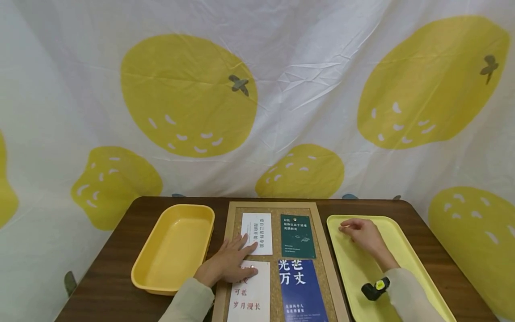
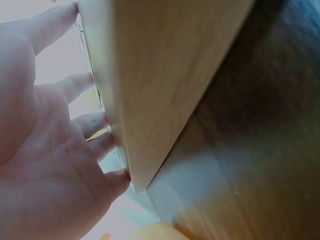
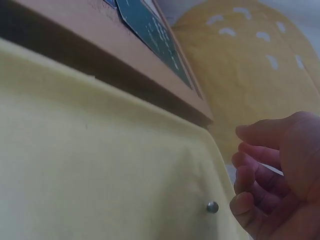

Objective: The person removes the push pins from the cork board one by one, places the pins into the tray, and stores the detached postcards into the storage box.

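My left hand [image 1: 231,264] lies with spread, straight fingers across two white cards on a framed cork board [image 1: 275,241]. Its fingertips press the upper white card [image 1: 257,223], and the palm covers part of the lower white card [image 1: 249,299] with red writing. In the left wrist view, the fingertips [image 2: 120,181] meet the board's edge. Over the far end of the light yellow tray [image 1: 370,268] hovers my right hand [image 1: 364,232], fingers loosely bent, nothing visible between them. One small silver thumbtack [image 3: 212,207] sits on the tray near those fingers.
A green card [image 1: 297,243] and a blue card [image 1: 301,295] are tacked on the board's right half. Left of the board stands a deeper yellow tub [image 1: 173,250]. Behind the dark wooden table [image 1: 108,273] hangs a lemon-print curtain [image 1: 306,89].
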Motion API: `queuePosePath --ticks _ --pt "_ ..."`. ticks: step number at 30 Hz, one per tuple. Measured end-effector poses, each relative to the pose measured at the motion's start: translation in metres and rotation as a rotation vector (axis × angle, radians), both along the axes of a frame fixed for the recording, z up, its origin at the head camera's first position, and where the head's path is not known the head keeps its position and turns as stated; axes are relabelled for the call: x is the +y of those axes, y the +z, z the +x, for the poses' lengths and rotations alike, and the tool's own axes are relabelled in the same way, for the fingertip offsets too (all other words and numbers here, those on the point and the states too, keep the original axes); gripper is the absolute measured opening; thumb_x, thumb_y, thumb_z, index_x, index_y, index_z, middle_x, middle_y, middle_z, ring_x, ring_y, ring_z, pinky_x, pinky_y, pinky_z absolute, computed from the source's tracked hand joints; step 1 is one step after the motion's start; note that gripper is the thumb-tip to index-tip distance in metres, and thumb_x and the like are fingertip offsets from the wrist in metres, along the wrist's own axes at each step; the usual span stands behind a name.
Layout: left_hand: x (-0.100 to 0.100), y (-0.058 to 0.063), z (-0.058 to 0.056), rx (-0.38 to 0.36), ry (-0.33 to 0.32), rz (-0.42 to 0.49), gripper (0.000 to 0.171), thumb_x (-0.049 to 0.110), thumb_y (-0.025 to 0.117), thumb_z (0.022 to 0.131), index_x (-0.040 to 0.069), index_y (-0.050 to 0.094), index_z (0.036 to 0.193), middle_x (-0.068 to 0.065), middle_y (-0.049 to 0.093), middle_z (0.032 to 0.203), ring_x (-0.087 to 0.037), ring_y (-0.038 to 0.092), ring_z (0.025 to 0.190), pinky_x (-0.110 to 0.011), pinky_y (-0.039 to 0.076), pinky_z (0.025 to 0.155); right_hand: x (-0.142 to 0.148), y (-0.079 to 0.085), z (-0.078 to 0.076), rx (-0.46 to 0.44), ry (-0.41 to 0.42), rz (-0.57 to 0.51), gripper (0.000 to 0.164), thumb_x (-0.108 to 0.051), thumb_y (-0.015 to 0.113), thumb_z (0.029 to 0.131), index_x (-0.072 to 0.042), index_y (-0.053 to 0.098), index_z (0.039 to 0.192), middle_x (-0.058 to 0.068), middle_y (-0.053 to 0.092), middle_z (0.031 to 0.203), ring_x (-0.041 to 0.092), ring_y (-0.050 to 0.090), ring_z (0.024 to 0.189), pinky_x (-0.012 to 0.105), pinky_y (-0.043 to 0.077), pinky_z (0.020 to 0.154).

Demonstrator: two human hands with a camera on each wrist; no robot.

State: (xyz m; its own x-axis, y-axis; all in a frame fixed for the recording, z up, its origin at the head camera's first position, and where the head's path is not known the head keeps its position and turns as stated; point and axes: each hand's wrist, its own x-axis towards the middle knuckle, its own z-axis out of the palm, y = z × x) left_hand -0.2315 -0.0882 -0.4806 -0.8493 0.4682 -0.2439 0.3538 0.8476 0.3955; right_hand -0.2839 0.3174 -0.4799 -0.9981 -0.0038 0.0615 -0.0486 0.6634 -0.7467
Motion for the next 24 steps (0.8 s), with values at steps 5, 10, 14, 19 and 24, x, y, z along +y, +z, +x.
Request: queuePosePath --ticks 5,10,14,19,24 --pt "-0.001 -0.001 0.0 0.008 -0.002 -0.006 0.074 0.055 0.061 0.091 0.026 0.037 0.154 -0.008 0.018 0.165 -0.029 0.009 0.153 -0.052 0.005 0.123 -0.009 -0.001 -0.005 -0.001 0.018 -0.009 0.026 -0.021 0.068 0.094 0.0 0.073 0.108 0.012 0.072 0.09 0.016 0.059 0.066 0.027 0.051 0.056" --pt "-0.001 -0.001 -0.001 0.008 -0.001 -0.011 0.074 0.056 0.06 0.091 0.026 0.036 0.155 -0.008 0.018 0.165 -0.029 0.009 0.153 -0.052 0.005 0.123 -0.022 0.0 -0.008 0.001 0.037 -0.01 0.025 -0.021 0.068 0.094 -0.001 0.073 0.108 0.013 0.072 0.09 0.016 0.057 0.065 0.027 0.049 0.055" --pt "0.0 -0.002 -0.001 0.006 -0.002 -0.012 0.074 0.056 0.06 0.091 0.027 0.036 0.155 -0.007 0.018 0.166 -0.028 0.009 0.154 -0.052 0.005 0.123 -0.036 0.003 -0.009 0.006 0.063 0.002 0.021 -0.018 0.068 0.094 -0.002 0.073 0.106 0.012 0.07 0.086 0.017 0.055 0.064 0.028 0.048 0.053" --pt "-0.001 -0.003 -0.002 0.011 -0.007 -0.001 0.074 0.056 0.06 0.091 0.027 0.036 0.155 -0.007 0.018 0.166 -0.028 0.009 0.154 -0.053 0.005 0.123 -0.053 0.005 -0.012 0.021 0.098 0.004 0.018 -0.014 0.068 0.094 -0.001 0.074 0.105 0.01 0.07 0.086 0.017 0.055 0.064 0.028 0.048 0.053" --pt "-0.001 -0.004 -0.002 0.01 -0.01 0.009 0.074 0.056 0.06 0.091 0.027 0.036 0.155 -0.007 0.017 0.166 -0.028 0.008 0.154 -0.053 0.004 0.123 -0.068 0.004 -0.014 0.019 0.114 -0.01 0.015 -0.011 0.067 0.094 -0.002 0.074 0.103 0.009 0.07 0.084 0.016 0.053 0.064 0.028 0.045 0.052"
